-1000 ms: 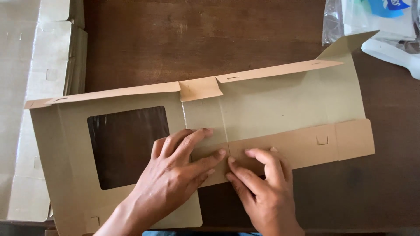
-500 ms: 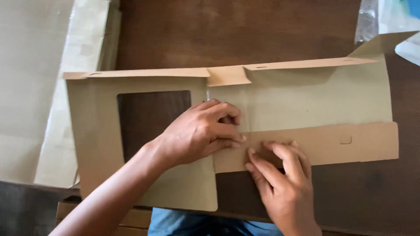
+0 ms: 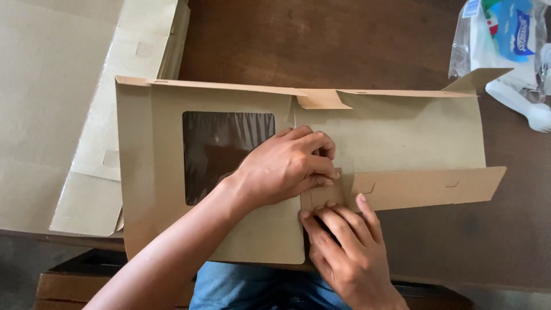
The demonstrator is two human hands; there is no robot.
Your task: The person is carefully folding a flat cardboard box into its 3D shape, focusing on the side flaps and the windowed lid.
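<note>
A flat brown cardboard box blank (image 3: 396, 138) with a see-through window (image 3: 218, 155) lay in the middle of the dark wooden worktop (image 3: 344, 40). It was not folded up yet. The left hand (image 3: 284, 166) lay on top of it with curled fingers that pressed down, right by the window's 3 o'clock side. The right hand (image 3: 344, 247) was at 6 o'clock from the left hand, close beside it. Its fingers were spread flat and pushed on a small side flap (image 3: 324, 195). Neither hand gripped anything; both just pressed.

The cardboard looked thin and light, so it would probably lift with no trouble. It looked stiff on the flat parts but would likely bend easily along the fold lines. The window film looked soft and could dent or tear, so it seemed better not to push there. The long flap (image 3: 427, 186) at 3 o'clock stuck out and looked like a good place to hold, as did the outer edges.

More flat cardboard sheets (image 3: 63, 103) lay at 9 o'clock. A clear plastic bag (image 3: 499, 40) sat at 2 o'clock.
</note>
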